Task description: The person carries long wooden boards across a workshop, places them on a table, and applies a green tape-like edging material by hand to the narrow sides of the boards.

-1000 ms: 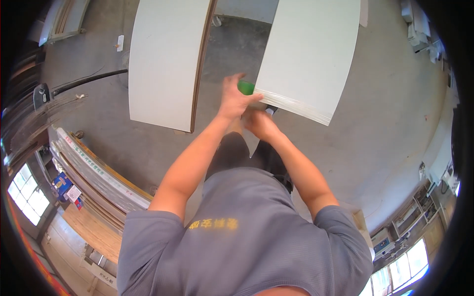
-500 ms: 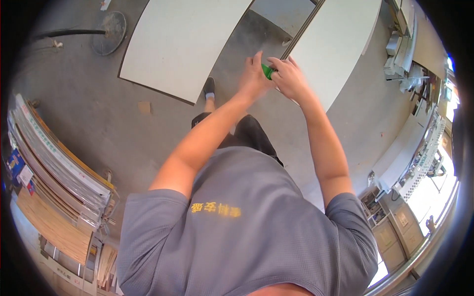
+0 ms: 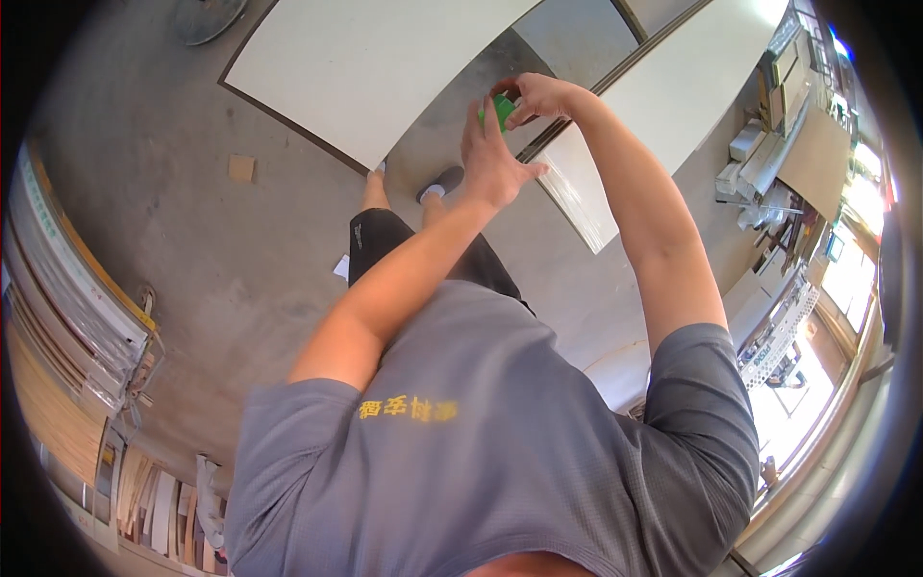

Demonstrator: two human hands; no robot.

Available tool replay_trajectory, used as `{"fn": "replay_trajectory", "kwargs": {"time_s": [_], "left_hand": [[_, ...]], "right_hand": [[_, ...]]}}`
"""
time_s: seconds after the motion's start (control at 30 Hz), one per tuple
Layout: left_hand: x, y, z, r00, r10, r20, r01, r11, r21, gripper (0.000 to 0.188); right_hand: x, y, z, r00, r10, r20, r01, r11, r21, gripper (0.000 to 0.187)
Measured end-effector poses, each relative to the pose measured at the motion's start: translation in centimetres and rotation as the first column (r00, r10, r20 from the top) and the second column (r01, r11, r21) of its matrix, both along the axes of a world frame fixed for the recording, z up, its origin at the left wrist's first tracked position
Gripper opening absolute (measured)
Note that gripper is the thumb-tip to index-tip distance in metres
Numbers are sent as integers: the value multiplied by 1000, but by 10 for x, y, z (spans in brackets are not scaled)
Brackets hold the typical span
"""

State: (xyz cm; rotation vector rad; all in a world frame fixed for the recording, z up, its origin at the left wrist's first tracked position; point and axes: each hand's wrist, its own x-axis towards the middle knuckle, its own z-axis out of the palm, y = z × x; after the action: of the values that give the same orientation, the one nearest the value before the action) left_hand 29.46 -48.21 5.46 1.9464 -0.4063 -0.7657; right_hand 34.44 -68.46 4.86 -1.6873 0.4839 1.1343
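Note:
My right hand (image 3: 543,99) curls its fingers and thumb around a small bright green object (image 3: 499,112); its exact kind is partly hidden by the fingers. My left hand (image 3: 493,165) is just nearer to me, with fingers stretched up against the object's left side and the thumb spread out to the right. Both hands are over the gap between a large white panel (image 3: 375,72) on the left and another white panel (image 3: 663,101) with a dark long edge on the right. The right panel's near end looks shiny, as if wrapped in film.
A small tan square piece (image 3: 241,168) lies on the grey floor, with a round dark base (image 3: 207,17) beyond it. Long wrapped boards (image 3: 82,298) are stacked at the left. Boards and boxes (image 3: 755,154) lean at the right. My feet stand close to the left panel's corner.
My view has turned and shifted. The right hand has swung over to the far side of the green object, and more of that object shows. The left hand's thumb has spread away.

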Motion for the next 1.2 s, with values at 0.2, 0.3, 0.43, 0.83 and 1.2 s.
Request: {"fn": "replay_trajectory", "kwargs": {"time_s": [0.2, 0.3, 0.43, 0.83, 1.2], "left_hand": [[-11, 7, 2, 986, 168, -16, -168, 980, -102, 127], [-14, 4, 2, 974, 198, 114, -181, 973, -140, 120], [-15, 9, -16, 955, 84, -285, -146, 968, -206, 104], [-4, 11, -11, 958, -286, -18, 277, 941, -196, 44], [13, 2, -12, 877, -410, -249, 341, 898, -277, 57]], "right_hand": [[9, 3, 24, 982, 143, 124, -131, 986, -101, 67], [-10, -8, 36, 964, 52, 261, -33, 997, -75, 58], [-48, -1, 81, 934, -64, 350, 84, 996, -43, 54], [-119, 90, 101, 853, -73, 517, 444, 623, -644, 71], [-264, 78, 152, 745, -68, 664, 601, 502, -623, 83]]}}
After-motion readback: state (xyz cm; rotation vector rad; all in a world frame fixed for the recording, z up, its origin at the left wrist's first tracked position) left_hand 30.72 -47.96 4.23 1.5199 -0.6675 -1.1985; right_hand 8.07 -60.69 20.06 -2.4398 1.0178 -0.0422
